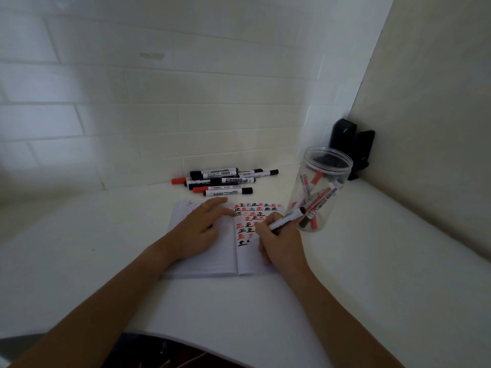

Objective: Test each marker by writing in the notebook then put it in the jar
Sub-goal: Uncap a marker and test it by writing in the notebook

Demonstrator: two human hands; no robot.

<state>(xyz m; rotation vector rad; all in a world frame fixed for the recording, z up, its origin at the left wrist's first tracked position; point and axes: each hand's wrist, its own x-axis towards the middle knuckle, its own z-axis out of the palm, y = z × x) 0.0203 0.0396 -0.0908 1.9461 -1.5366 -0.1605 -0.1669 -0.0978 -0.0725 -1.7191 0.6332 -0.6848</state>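
Observation:
An open notebook (212,264) lies on the white table, its right page covered with rows of red and black marks. My right hand (279,243) grips a black-ended marker (288,219), its tip down on the right page. My left hand (198,231) rests flat on the left page with fingers straight; a small dark thing shows under its palm edge. A clear plastic jar (321,189) stands open just right of the notebook with several red and black markers inside. A pile of several markers (225,180) lies behind the notebook, by the wall.
A white tiled wall runs along the back and a beige panel closes the right side. A black object (350,144) stands in the corner behind the jar. The table's curved front edge (212,343) is near my body.

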